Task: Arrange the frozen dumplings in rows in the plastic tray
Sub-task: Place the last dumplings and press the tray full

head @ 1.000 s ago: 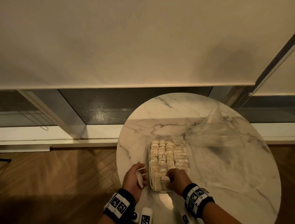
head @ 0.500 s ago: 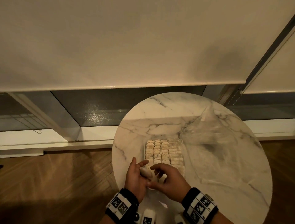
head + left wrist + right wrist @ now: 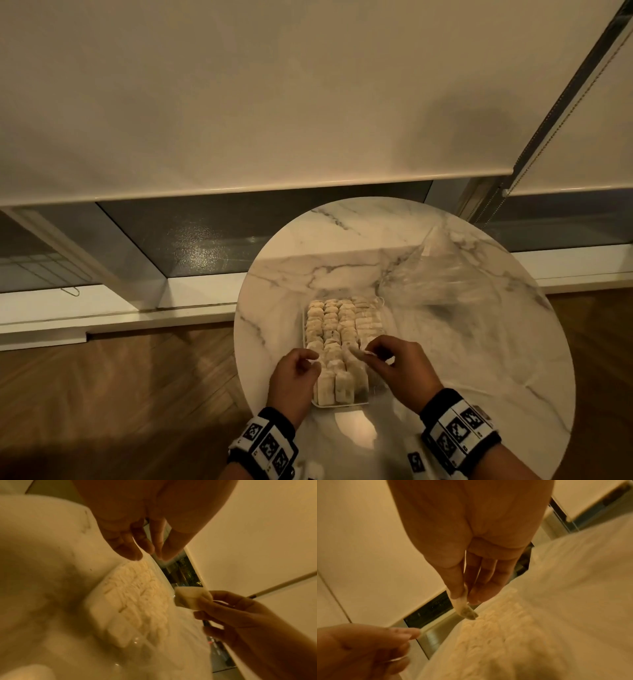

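Two hands low in the head view, centre-bottom, both with marker wristbands. Right hand [image 3: 399,368] pinches one dumpling [image 3: 357,353] between thumb and fingertips, holding it just above the lower right part of the tray; the right wrist view shows the same piece [image 3: 465,608] edge-on, thin, with a dark speckled tip poking out below the fingertips. The left wrist view shows it as a pale flat rectangle [image 3: 190,597] held at the right of the frame. Left hand [image 3: 295,375] sits at the tray's lower left edge, fingers loosely curled with thumb and fingertips near each other, nothing visible between them; left wrist view [image 3: 145,536] confirms it holds nothing, tips hanging just above the far end of the tray.

Plastic tray [image 3: 342,404] is clear, rectangular, long axis running up the frame, on the lower left part of the round marble surface [image 3: 308,260]. Frozen dumplings [image 3: 330,320] fill it in about four tight rows, standing on edge; the lower right corner of the tray looks less filled, partly hidden by the right hand. Crumpled clear plastic bag [image 3: 442,274] lies on the surface to the upper right of the tray, touching or nearly touching its top right corner.

Wood floor [image 3: 120,394] at lower left, roller blind [image 3: 239,96] across the top, dark window glass [image 3: 239,233] under it.
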Demonstrator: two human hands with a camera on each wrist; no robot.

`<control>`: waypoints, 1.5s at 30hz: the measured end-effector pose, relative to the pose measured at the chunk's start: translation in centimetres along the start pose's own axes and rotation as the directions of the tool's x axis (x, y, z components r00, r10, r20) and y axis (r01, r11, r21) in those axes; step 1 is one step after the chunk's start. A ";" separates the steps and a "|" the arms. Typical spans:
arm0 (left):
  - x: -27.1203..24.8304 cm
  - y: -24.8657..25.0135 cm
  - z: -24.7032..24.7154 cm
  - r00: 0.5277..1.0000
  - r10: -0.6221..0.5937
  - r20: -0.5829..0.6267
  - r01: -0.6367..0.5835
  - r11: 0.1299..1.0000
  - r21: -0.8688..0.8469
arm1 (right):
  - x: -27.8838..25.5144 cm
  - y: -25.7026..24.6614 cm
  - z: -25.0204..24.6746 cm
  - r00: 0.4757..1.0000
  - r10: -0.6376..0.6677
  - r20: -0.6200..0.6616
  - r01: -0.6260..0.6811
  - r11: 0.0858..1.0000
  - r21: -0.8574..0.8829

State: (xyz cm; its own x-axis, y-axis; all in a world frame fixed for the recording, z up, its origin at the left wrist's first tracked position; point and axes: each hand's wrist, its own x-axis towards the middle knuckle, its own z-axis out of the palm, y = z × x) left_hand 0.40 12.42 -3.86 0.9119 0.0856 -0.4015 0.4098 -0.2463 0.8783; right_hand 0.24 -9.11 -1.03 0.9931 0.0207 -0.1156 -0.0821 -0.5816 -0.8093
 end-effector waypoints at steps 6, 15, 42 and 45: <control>0.6 -2.1 -0.5 1.000 0.014 0.007 -0.015 0.940 0.341 | 1.7 2.4 -1.8 0.954 0.175 0.242 -0.029 0.861 -0.507; 1.0 -3.7 0.2 0.993 -0.098 0.066 0.066 0.924 0.377 | 4.7 1.2 -0.2 0.813 0.377 0.444 0.011 0.751 -0.660; -1.0 0.3 2.9 0.898 0.194 0.395 -0.437 0.506 0.744 | -1.1 2.7 4.0 0.934 0.111 0.340 0.131 0.778 -0.615; -1.7 -0.3 3.9 0.894 0.056 0.444 -0.415 0.477 0.775 | -1.6 3.2 4.6 0.881 0.140 0.452 0.175 0.792 -0.586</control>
State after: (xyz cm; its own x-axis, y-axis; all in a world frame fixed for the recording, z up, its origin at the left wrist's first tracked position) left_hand -1.34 8.62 -4.50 0.8276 -0.3661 -0.4254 -0.2014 -0.9012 0.3838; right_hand -1.99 -7.23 -6.08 0.8255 0.3046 -0.4751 0.1580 -0.9329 -0.3236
